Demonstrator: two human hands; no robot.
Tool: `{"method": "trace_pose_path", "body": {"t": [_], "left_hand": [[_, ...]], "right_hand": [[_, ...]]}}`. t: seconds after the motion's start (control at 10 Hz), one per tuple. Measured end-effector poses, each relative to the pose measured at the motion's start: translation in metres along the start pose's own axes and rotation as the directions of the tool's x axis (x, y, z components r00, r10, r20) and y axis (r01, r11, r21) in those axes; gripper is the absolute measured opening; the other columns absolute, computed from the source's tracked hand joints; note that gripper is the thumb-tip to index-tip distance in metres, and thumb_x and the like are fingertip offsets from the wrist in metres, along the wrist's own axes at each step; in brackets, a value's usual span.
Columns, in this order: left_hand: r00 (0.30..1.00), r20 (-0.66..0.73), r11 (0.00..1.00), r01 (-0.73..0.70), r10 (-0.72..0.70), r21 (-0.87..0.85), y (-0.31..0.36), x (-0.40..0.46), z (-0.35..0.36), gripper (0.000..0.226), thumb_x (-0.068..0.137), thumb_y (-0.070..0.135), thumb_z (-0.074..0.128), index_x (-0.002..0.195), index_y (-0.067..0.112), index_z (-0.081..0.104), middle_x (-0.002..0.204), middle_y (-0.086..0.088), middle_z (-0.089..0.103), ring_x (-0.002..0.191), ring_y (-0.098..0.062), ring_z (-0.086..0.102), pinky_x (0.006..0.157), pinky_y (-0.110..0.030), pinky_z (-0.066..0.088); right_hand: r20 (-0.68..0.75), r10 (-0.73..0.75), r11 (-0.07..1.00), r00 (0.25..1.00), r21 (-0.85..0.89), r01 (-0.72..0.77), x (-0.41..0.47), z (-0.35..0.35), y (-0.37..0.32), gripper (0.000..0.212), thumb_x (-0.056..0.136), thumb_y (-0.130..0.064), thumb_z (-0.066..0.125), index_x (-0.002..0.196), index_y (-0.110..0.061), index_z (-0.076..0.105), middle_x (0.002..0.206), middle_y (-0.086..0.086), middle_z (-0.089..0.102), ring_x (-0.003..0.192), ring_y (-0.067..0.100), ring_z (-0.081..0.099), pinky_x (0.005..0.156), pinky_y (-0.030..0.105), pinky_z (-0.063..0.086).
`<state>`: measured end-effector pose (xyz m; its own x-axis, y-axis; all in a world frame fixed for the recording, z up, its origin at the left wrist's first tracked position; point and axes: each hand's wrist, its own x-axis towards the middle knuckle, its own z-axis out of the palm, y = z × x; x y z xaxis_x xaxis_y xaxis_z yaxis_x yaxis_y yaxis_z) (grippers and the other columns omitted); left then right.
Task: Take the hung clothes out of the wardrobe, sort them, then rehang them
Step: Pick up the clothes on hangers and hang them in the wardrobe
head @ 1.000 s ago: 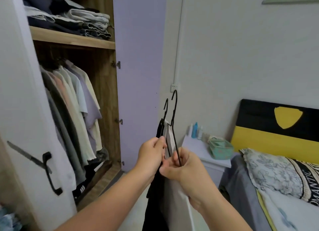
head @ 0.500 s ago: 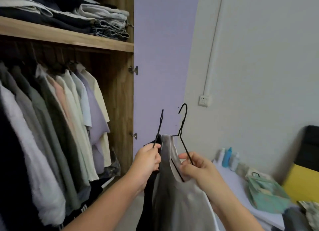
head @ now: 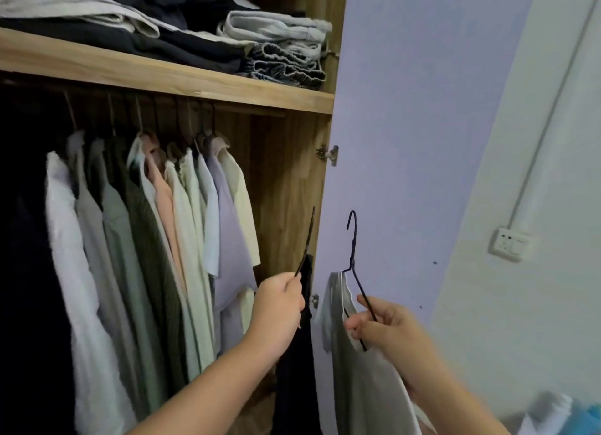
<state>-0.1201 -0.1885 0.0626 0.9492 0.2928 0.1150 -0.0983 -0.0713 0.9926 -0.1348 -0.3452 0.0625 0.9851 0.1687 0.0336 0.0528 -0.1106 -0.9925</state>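
Two hangers are in hand in the head view, one per hand, both held just right of the open wardrobe (head: 292, 180). The left hand (head: 276, 307) is clamped on the neck of a black hanger (head: 305, 239) carrying a dark garment (head: 297, 369) that hangs straight down past the wrist. The right hand (head: 387, 327) pinches the wire shoulder of a second black hanger (head: 353, 239), whose pale grey top (head: 364, 386) drapes in front of the lilac door (head: 406, 141).

Judging by the task, the step in hand looks like rehanging. To do it well, lift one hanger at a time, hook turned toward the rail (head: 247, 110), and drop it into the free stretch at the rail's right end, beside the cream shirt (head: 239, 187). The dark garment is nearer that gap, so it likely goes first. Holding the grey top away from it should keep the wires from tangling, and its hook needs turning before it goes up.

Counted: two hangers held, two garments on them. On the rail I make out roughly nine hung shirts, though the dark left end is too dim to count surely. Above, one shelf (head: 162, 76) carries several folded stacks, number unclear. One wall socket (head: 509, 244) sits to the right.
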Motion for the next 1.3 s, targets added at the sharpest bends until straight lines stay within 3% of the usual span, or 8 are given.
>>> {"method": "trace_pose_path", "body": {"t": [0.1,0.2,0.5,0.7,0.9,1.1,1.2,1.3], "left_hand": [[1.000,0.026,0.999,0.014,-0.013,-0.030,-0.002,0.054,-0.004,0.030,0.097,0.008,0.036,0.075,0.014,0.056,0.053,-0.004,0.037,0.045,-0.014,0.035,0.050,-0.029,0.033],[0.997,0.055,0.992,0.058,-0.052,-0.114,0.004,0.111,-0.006,0.025,0.096,0.005,0.036,0.107,0.001,0.058,0.046,0.000,0.038,0.044,-0.014,0.033,0.048,-0.029,0.032],[0.999,-0.007,0.986,-0.038,0.037,-0.162,0.038,0.246,-0.007,0.029,0.098,0.006,0.036,0.081,0.022,0.055,0.060,-0.004,0.041,0.051,-0.013,0.037,0.052,-0.024,0.034],[0.976,-0.197,0.969,-0.130,0.088,-0.211,0.044,0.338,-0.017,0.034,0.097,0.004,0.036,0.129,0.004,0.049,0.059,-0.001,0.043,0.046,-0.010,0.040,0.046,-0.019,0.034],[0.902,-0.419,0.969,-0.187,0.104,-0.164,0.066,0.421,-0.018,0.033,0.094,0.003,0.035,0.122,0.000,0.053,0.057,0.001,0.039,0.036,-0.002,0.039,0.041,-0.017,0.032],[0.816,-0.540,0.967,-0.254,0.206,-0.015,0.074,0.492,-0.029,0.036,0.094,0.004,0.036,0.127,0.000,0.050,0.073,0.009,0.046,0.061,-0.003,0.042,0.058,-0.020,0.038],[0.788,-0.566,0.964,-0.259,0.244,0.056,0.070,0.503,-0.028,0.038,0.094,0.001,0.037,0.128,0.005,0.051,0.104,-0.008,0.063,0.074,-0.011,0.053,0.064,-0.019,0.041],[0.734,-0.631,0.962,-0.260,0.253,0.083,0.059,0.512,-0.028,0.035,0.095,0.005,0.037,0.125,0.010,0.054,0.125,-0.019,0.058,0.110,-0.032,0.059,0.064,-0.017,0.041]], "right_hand": [[-0.006,-0.054,0.998,0.999,-0.010,0.054,0.054,0.013,-0.007,0.036,0.086,0.012,0.047,0.075,-0.019,0.061,0.070,0.004,0.064,0.071,0.021,0.044,0.061,0.024,0.036],[0.012,-0.129,0.991,0.992,-0.023,0.129,0.108,0.028,-0.021,0.042,0.084,0.015,0.048,0.074,-0.024,0.060,0.061,0.000,0.063,0.056,0.011,0.049,0.054,0.013,0.040],[0.022,-0.242,0.970,0.970,0.000,0.242,0.250,0.051,-0.056,0.045,0.081,0.011,0.054,0.083,-0.033,0.066,0.057,-0.005,0.064,0.053,0.004,0.055,0.055,0.011,0.045],[0.122,-0.280,0.959,0.952,0.065,0.274,0.354,0.063,-0.073,0.046,0.082,0.013,0.052,0.084,-0.031,0.063,0.053,-0.007,0.065,0.047,-0.001,0.056,0.053,0.010,0.046],[0.245,-0.303,0.953,0.921,0.102,0.287,0.464,0.077,-0.086,0.048,0.086,0.007,0.053,0.128,-0.016,0.053,0.067,0.000,0.065,0.056,0.004,0.057,0.067,0.015,0.049],[0.319,-0.394,0.916,0.862,0.212,0.341,0.546,0.111,-0.098,0.048,0.086,0.011,0.049,0.123,-0.020,0.053,0.068,0.004,0.060,0.049,-0.002,0.054,0.057,0.009,0.046],[0.340,-0.407,0.906,0.847,0.263,0.330,0.574,0.133,-0.099,0.040,0.085,0.010,0.049,0.115,-0.014,0.061,0.063,-0.001,0.063,0.051,0.000,0.055,0.056,0.010,0.046],[0.339,-0.408,0.902,0.848,0.294,0.316,0.593,0.149,-0.099,0.044,0.085,0.012,0.046,0.092,-0.028,0.063,0.053,-0.008,0.064,0.050,-0.002,0.056,0.055,0.010,0.046]]}}
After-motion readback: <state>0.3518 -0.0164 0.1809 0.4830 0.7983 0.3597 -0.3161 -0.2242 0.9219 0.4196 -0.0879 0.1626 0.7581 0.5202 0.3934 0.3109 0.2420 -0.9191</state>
